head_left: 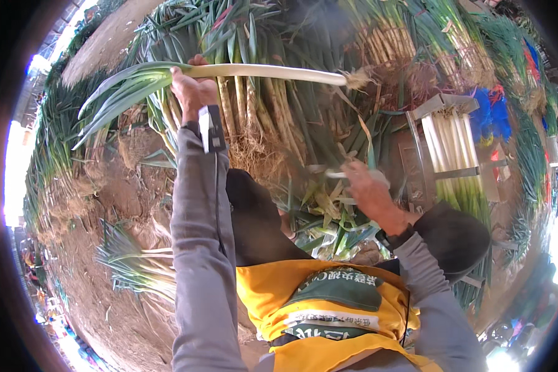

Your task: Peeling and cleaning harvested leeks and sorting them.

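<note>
My left hand [194,88] is closed round a long green onion [273,71] where the white shank meets the leaves. The onion lies level across the view, its green leaves to the left and its rooty end to the right. Lower and further right, my right hand [369,189] is closed, with pale, blurred bits showing at its fingers that I cannot make out. A thin dry leaf strip [367,133] hangs between the root end and my right hand. Beneath that hand lies a heap of peeled leaves [335,214].
Unpeeled onion bundles [248,118] with soil on their roots lie ahead, and more bundles [384,43] stretch to the far right. A metal frame [413,139] holds cleaned white onions [449,139] beside my right knee. A small onion pile [146,263] rests on bare soil at left.
</note>
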The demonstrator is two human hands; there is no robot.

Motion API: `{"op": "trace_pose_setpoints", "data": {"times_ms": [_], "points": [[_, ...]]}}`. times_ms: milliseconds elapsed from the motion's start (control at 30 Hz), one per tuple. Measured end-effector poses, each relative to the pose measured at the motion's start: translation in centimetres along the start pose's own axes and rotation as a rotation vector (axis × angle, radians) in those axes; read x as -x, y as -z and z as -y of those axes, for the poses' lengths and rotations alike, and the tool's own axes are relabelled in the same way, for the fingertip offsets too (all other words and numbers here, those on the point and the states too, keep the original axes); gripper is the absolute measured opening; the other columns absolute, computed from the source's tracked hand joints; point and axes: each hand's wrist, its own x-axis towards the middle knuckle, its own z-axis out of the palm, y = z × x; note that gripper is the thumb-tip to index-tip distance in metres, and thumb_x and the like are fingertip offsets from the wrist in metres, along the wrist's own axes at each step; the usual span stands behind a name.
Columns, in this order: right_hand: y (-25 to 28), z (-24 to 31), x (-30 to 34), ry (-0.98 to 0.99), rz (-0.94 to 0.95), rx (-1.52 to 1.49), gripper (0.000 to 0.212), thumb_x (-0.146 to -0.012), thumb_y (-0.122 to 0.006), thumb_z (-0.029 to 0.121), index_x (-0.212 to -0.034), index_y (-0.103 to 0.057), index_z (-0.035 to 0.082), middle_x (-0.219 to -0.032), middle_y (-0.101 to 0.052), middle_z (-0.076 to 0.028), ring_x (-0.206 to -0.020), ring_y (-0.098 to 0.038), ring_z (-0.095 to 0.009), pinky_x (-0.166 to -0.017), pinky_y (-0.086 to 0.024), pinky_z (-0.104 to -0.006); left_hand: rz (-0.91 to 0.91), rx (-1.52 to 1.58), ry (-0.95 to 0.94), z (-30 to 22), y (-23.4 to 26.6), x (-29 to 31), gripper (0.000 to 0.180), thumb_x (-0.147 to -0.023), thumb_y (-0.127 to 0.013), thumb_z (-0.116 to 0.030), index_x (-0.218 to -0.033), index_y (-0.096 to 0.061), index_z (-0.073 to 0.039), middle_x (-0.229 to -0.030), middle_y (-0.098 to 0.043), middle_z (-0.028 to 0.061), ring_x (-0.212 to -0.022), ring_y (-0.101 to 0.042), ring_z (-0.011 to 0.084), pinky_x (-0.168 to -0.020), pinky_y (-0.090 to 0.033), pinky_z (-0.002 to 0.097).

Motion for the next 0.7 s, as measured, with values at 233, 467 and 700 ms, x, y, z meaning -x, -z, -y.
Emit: {"op": "trace_pose_setpoints", "data": {"times_ms": [233, 467, 700], "points": [[-3.7, 9.3, -9.0, -0.162, 0.031, -0.822, 0.048, -0.101, -0.063, 0.033, -0.13, -0.055, -0.004, -0.122, -0.064, -0.013, -0.093, -0.07, -0.019, -0.082, -0.058, -0.0333, 0.292, 0.033, 0.226, 1.5, -3.0, 9.9, 0.026, -0.106, -0.049, -0.024, -0.115, -0.052, 0.001, -0.109, -0.063, 0.0163, -0.097, -0.064, 0.0277, -0.097, -0.051, 0.0407], [-2.9, 11.3, -15.0, -0.097, -0.291, -1.538, 0.022, -0.097, -0.071, 0.027, -0.102, -0.066, 0.006, -0.097, -0.07, -0.005, -0.088, -0.068, -0.013, -0.073, -0.057, -0.0251, 0.656, -0.223, 0.578, 8.1, -2.6, 17.0, 0.032, -0.103, -0.06, -0.029, -0.125, -0.058, -0.005, -0.113, -0.064, 0.0064, -0.107, -0.06, 0.016, -0.1, -0.046, 0.0352], [6.0, 10.4, -14.1, 0.242, -0.484, -1.295, 0.018, -0.095, -0.071, 0.018, -0.101, -0.066, 0.002, -0.096, -0.07, -0.01, -0.078, -0.069, -0.018, -0.064, -0.059, -0.0294, 0.888, -0.528, 0.698, 8.5, -2.8, 17.9, 0.057, -0.104, -0.055, -0.042, -0.14, -0.051, 0.002, -0.127, -0.064, 0.0164, -0.124, -0.059, 0.0254, -0.106, -0.044, 0.0386]]}}
